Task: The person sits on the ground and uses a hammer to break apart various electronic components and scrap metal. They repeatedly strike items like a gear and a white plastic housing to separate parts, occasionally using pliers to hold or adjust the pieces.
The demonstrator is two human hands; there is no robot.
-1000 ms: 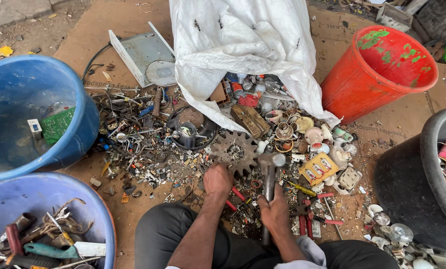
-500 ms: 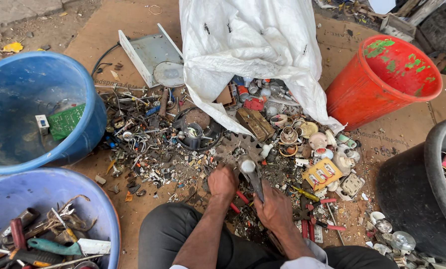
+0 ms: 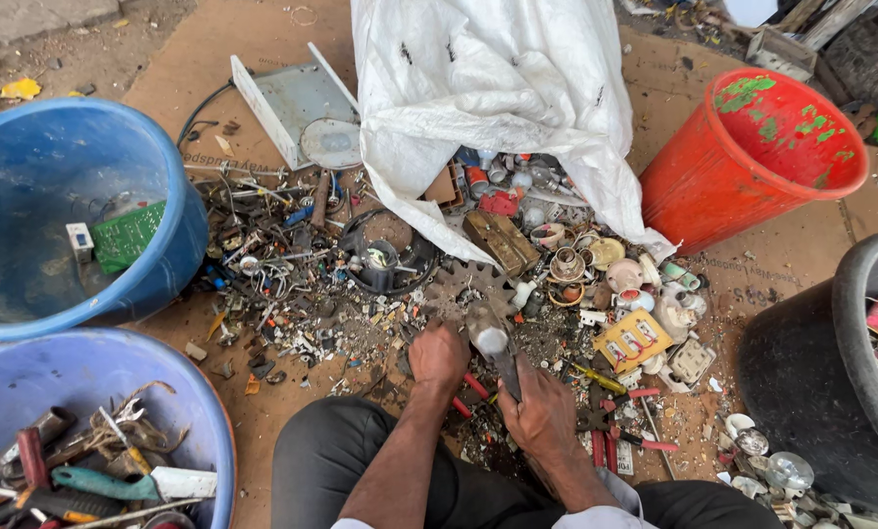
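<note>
Hammering scrap just below the rusty gear (image 3: 465,286)

Right hand (image 3: 540,416) is clenched round a hammer (image 3: 493,345), head raised; left hand (image 3: 439,355), fingers curled, pins a small scrap piece steady.

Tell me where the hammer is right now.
In the head view, the hammer is low and centre, gripped in the right hand, its head just right of the left hand and below the toothed gear.

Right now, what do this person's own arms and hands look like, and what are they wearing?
Both hands are bare: no gloves, rings or watch on the left hand or the right hand. The forearms are uncovered too. A pale, light-coloured sleeve sits bunched near the right elbow, above dark trousers.
</note>
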